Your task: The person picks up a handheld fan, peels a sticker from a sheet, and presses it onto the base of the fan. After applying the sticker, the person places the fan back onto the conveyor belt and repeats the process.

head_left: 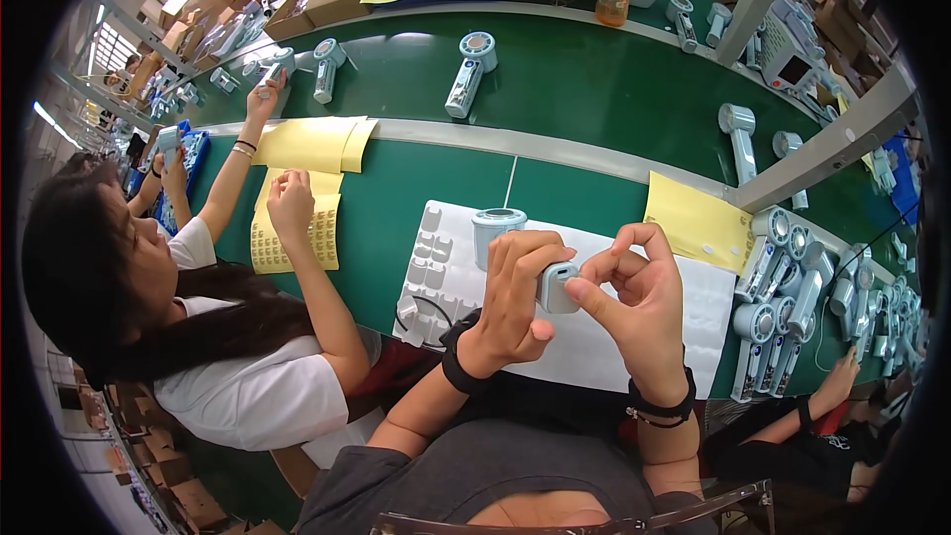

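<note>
My left hand [510, 302] is wrapped round a pale blue handheld fan [563, 295]. The end of its handle, with a small dark slot, faces me, while the middle is hidden behind my fingers. Its round head [492, 225] shows beyond my hand. My right hand [639, 302] is at the handle's end, thumb and forefinger pinched against its right edge. Whatever may be between those fingertips is too small to make out. Beneath both hands lies a white sheet [684, 322], with a strip of grey-white label shapes [428, 263] along its left side.
Several fans [758, 322] are piled at right; a yellow sheet [698, 218] lies before them. Other fans stand on the green belt [575, 79] ahead. A metal post [832, 139] rises at right. A person [228, 337] works at left; another person's hand [840, 376] is at right.
</note>
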Available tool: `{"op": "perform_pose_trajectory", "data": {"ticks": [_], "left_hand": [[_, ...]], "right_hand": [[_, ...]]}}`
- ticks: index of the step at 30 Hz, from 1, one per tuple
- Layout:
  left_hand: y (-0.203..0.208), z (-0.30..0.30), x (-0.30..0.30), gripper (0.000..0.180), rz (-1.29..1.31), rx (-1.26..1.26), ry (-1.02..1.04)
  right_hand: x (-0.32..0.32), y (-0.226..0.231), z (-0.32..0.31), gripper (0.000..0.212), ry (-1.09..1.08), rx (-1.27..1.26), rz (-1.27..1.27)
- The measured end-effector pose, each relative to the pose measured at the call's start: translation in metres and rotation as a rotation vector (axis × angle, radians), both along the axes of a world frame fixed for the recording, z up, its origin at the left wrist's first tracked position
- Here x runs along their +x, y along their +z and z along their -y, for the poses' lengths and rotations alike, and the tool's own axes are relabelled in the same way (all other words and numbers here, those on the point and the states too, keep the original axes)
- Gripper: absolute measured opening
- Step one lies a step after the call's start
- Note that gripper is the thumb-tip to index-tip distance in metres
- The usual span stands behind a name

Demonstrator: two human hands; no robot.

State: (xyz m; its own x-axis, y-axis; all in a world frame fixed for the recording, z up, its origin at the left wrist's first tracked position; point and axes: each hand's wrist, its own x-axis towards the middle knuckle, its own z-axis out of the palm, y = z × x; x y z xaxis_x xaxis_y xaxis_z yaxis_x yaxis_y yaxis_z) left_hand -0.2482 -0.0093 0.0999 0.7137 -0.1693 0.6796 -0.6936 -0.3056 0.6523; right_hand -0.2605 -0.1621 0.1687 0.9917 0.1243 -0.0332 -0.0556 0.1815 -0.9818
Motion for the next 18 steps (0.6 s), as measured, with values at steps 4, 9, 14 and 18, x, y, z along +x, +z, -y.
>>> {"op": "perform_pose_trajectory", "data": {"ticks": [4,9,14,18], "left_hand": [[0.0003,-0.0002,-0.0002,0.071,-0.004,-0.003,-0.002],[0.0010,0.0011,-0.0015,0.069,-0.012,0.001,0.009],[0.0010,0.0021,-0.0028,0.068,-0.014,0.008,0.027],[0.0012,0.0012,-0.0024,0.056,0.005,0.016,0.021]], "right_hand": [[0.0010,0.0009,0.0004,0.044,0.016,0.064,-0.051],[0.0002,0.0027,-0.0016,0.043,-0.014,0.038,-0.042],[-0.0002,-0.0003,-0.0026,0.042,-0.029,-0.001,-0.015],[-0.0032,0.0002,-0.0069,0.041,-0.075,-0.074,0.054]]}}
